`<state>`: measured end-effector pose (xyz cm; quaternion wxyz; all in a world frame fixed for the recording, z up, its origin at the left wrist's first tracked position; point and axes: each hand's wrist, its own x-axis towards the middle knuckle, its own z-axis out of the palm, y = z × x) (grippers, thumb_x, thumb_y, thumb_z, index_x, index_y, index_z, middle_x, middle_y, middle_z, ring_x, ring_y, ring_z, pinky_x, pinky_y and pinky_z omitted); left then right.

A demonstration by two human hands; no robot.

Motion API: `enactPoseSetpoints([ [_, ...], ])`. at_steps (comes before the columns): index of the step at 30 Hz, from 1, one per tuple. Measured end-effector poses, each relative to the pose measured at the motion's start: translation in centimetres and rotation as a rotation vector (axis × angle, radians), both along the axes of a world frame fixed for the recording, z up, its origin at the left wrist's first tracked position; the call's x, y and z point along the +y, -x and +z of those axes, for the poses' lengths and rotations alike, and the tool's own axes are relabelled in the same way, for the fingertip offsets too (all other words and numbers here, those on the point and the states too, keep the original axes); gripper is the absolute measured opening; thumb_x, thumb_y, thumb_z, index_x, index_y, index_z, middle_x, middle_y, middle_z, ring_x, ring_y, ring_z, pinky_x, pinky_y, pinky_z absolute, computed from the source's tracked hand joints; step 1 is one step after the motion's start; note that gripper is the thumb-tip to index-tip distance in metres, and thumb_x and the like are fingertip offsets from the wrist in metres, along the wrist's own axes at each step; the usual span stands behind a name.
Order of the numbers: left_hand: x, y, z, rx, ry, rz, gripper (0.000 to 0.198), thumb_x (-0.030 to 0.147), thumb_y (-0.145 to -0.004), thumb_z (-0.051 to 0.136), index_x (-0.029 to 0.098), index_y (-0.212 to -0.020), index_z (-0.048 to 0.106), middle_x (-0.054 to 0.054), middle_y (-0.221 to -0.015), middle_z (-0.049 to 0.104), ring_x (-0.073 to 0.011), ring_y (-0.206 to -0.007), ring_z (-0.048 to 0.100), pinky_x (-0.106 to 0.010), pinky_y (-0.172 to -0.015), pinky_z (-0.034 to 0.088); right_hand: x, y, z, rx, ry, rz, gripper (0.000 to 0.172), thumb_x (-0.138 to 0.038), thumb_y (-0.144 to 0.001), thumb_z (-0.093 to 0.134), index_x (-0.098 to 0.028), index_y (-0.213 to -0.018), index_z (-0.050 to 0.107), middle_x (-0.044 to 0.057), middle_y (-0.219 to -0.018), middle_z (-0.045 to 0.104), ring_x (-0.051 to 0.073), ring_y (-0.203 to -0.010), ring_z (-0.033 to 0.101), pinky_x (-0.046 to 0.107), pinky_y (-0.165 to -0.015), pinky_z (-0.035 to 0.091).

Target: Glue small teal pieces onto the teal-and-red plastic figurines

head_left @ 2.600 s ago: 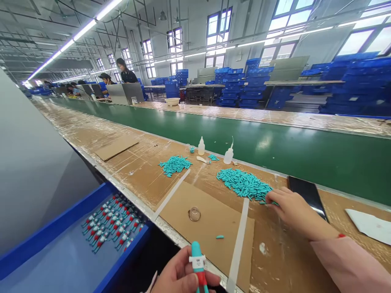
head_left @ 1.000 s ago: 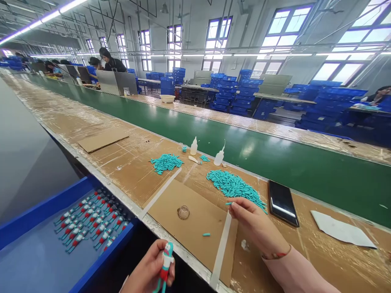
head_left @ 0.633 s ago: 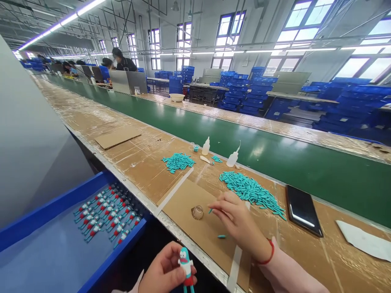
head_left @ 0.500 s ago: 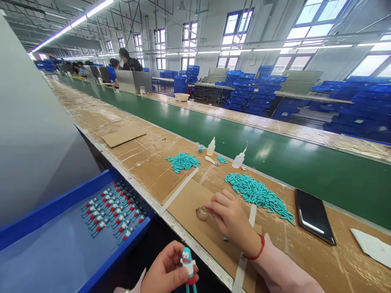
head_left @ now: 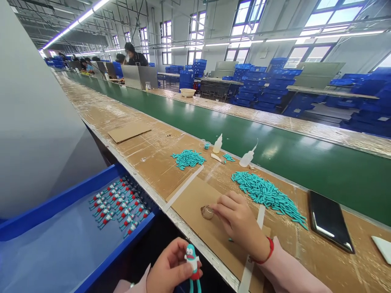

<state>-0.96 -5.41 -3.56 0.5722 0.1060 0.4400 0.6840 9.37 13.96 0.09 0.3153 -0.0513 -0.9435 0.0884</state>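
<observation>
A person works at a long taped cardboard surface [head_left: 146, 158] beside a green conveyor belt [head_left: 275, 150]. The left hand [head_left: 166, 270], low and near the body, is closed around a small teal and red figure [head_left: 192, 264], held upright with its face toward the camera. The right hand [head_left: 241, 226] reaches forward and left onto the surface, fingers pinched together at a small clear cup [head_left: 207, 212], touching its rim. Whether a teal piece sits between those fingertips cannot be told. The cup lies up and to the right of the figure, nearer the right hand. A pile of teal pieces [head_left: 269, 195] lies just beyond the right hand, its long axis running away to the right; a smaller pile [head_left: 187, 158] lies further left. Two squeeze bottles [head_left: 247, 158] stand by the belt, and a dark phone [head_left: 330, 221] lies to the right. A blue tray [head_left: 76, 195] at left holds rows of finished figures [head_left: 122, 203].
</observation>
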Motion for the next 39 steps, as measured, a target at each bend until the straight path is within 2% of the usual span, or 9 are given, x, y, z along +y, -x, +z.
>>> enactPoseSetpoints([
  [3,0.0,0.1,0.1,0.012,0.006,0.028,0.038,0.038,-0.050,0.086,0.017,-0.071,0.065,-0.001,-0.070,0.068,-0.0122,-0.066,0.062,-0.026,-0.065,0.049,0.0,-0.1,0.1,0.032,0.006,-0.006,0.024,-0.013,-0.094,0.042,-0.014,-0.081,0.062,0.005,-0.070,0.055,0.018,-0.070,0.038,0.033,-0.062,0.029],
  [5,0.2,0.0,0.4,0.022,0.007,0.048,0.037,0.038,-0.049,0.086,0.017,-0.071,0.065,-0.001,-0.072,0.068,-0.0140,-0.066,0.064,-0.027,-0.066,0.049,-0.3,-0.2,0.5,0.052,0.104,0.002,0.025,-0.015,-0.093,0.042,-0.016,-0.082,0.064,0.005,-0.071,0.055,0.018,-0.071,0.041,0.033,-0.063,0.032],
  [7,0.5,-0.2,1.0,0.027,-0.021,0.074,0.035,0.036,-0.050,0.086,0.018,-0.071,0.065,0.000,-0.071,0.069,-0.0153,-0.067,0.065,-0.027,-0.066,0.049,-0.8,-0.4,1.0,0.053,0.360,0.006,0.025,-0.022,-0.094,0.044,-0.018,-0.082,0.065,0.005,-0.073,0.056,0.018,-0.073,0.046,0.032,-0.065,0.038],
  [12,1.5,-0.7,2.2,0.047,-0.148,0.097,0.028,0.029,-0.055,0.085,0.020,-0.073,0.065,0.001,-0.071,0.070,-0.0155,-0.073,0.066,-0.025,-0.067,0.051,-3.0,-1.0,2.8,-0.054,1.250,0.061,0.033,-0.050,-0.085,0.055,-0.019,-0.083,0.065,0.008,-0.093,0.064,0.018,-0.082,0.059,0.030,-0.072,0.050],
  [15,2.0,-0.8,2.2,0.082,-0.239,0.063,0.023,0.026,-0.061,0.082,0.021,-0.076,0.065,0.000,-0.075,0.071,-0.0159,-0.075,0.067,-0.025,-0.068,0.051,-4.1,-1.2,3.4,-0.074,1.501,0.071,0.039,-0.055,-0.079,0.062,-0.017,-0.083,0.066,0.009,-0.093,0.067,0.018,-0.082,0.061,0.032,-0.079,0.051],
  [20,2.2,-0.8,1.9,0.130,-0.315,0.058,0.019,0.027,-0.065,0.079,0.022,-0.077,0.065,-0.001,-0.078,0.073,-0.0148,-0.075,0.065,-0.023,-0.067,0.048,-5.1,-1.1,4.1,-0.076,1.580,0.105,0.040,-0.055,-0.075,0.066,-0.015,-0.081,0.067,0.007,-0.080,0.068,0.015,-0.070,0.061,0.029,-0.070,0.052],
  [24,2.2,-1.3,3.0,0.116,-0.270,0.089,0.024,0.031,-0.062,0.081,0.021,-0.075,0.063,-0.001,-0.076,0.072,-0.0154,-0.073,0.063,-0.025,-0.066,0.047,-5.4,-1.1,4.5,-0.056,1.605,0.146,0.038,-0.053,-0.075,0.067,-0.015,-0.078,0.067,0.006,-0.077,0.068,0.014,-0.067,0.060,0.026,-0.067,0.052],
  [29,2.3,-1.8,4.3,0.063,-0.213,0.144,0.029,0.033,-0.054,0.085,0.020,-0.068,0.063,0.001,-0.065,0.068,-0.0154,-0.066,0.062,-0.027,-0.061,0.048,-5.5,-1.4,4.5,-0.089,1.505,0.145,0.037,-0.053,-0.079,0.062,-0.016,-0.079,0.065,0.007,-0.078,0.067,0.015,-0.068,0.060,0.027,-0.066,0.052],
  [39,2.1,-1.9,4.7,0.072,-0.184,0.174,0.031,0.034,-0.047,0.088,0.019,-0.063,0.066,0.002,-0.058,0.069,-0.0107,-0.057,0.061,-0.020,-0.054,0.046,-6.8,-2.1,5.0,0.018,1.195,0.096,0.027,-0.041,-0.089,0.051,-0.018,-0.079,0.062,0.006,-0.080,0.067,0.014,-0.066,0.061,0.022,-0.060,0.051],
])
